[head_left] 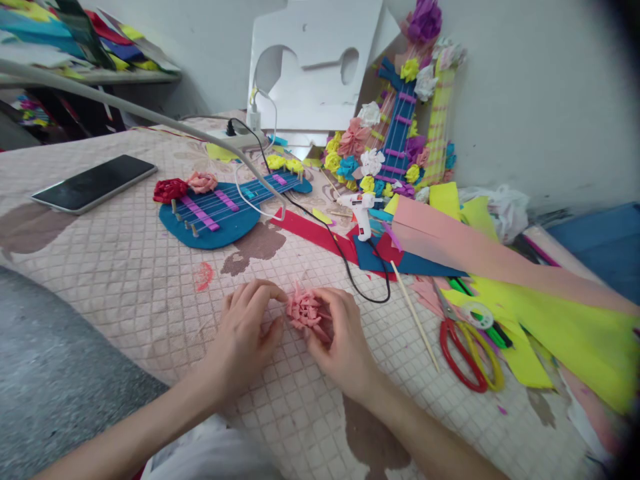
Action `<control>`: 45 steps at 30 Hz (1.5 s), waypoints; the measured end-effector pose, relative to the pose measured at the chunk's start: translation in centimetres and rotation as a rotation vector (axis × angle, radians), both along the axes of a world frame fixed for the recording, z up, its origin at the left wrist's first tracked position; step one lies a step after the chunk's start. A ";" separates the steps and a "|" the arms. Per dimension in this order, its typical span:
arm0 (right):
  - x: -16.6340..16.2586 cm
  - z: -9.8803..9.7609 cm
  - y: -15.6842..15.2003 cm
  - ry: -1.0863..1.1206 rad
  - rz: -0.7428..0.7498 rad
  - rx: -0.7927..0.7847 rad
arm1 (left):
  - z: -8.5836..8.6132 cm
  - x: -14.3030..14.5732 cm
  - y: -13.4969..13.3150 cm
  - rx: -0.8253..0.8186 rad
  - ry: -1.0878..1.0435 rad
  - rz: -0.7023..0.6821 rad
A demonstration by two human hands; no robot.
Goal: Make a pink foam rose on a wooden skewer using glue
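Observation:
A pink crepe-paper flower [304,309] with short folded petals is held just above the quilted tablecloth. My right hand [345,337] grips its right side between thumb and fingers. On the other side, my left hand [247,330] is beside the flower, fingers bent, with a gap between thumb and forefinger; whether the fingertip touches a petal I cannot tell. Beyond both hands lies a blue toy guitar [215,213] with purple strips and strings, bearing a red paper flower [170,191] and a pink paper flower [203,181].
A white glue gun [363,212] with a black cord stands behind my right hand. To the right are a wooden stick [415,317], scissors [463,353] and yellow crepe paper [565,327]. A phone [97,181] lies left; flower-covered guitars [400,127] lean on the wall.

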State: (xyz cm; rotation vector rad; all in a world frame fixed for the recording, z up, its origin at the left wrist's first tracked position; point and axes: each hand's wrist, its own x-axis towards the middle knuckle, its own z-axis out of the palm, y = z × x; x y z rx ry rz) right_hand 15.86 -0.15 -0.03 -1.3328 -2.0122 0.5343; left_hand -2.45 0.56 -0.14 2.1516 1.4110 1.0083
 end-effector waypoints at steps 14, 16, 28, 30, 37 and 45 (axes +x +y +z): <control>0.0 0.0 -0.1 0.013 0.006 0.030 | -0.6 1.0 0.2 0.012 0.004 -0.010; 0.0 -0.1 -0.1 0.003 -0.004 0.030 | -0.6 1.0 0.2 0.005 0.015 -0.009; 0.1 -0.4 -0.3 0.031 0.013 -0.002 | -0.9 1.1 0.3 0.050 0.027 0.014; 0.1 -0.5 -0.3 0.048 0.016 -0.008 | -1.0 1.1 0.3 0.054 0.039 0.005; 0.0 -0.7 0.0 0.125 0.015 -0.028 | -0.7 1.1 0.5 -0.008 0.051 -0.032; 0.1 -0.2 0.0 0.245 -0.004 -0.018 | -0.9 1.6 1.2 -0.011 -0.010 -0.086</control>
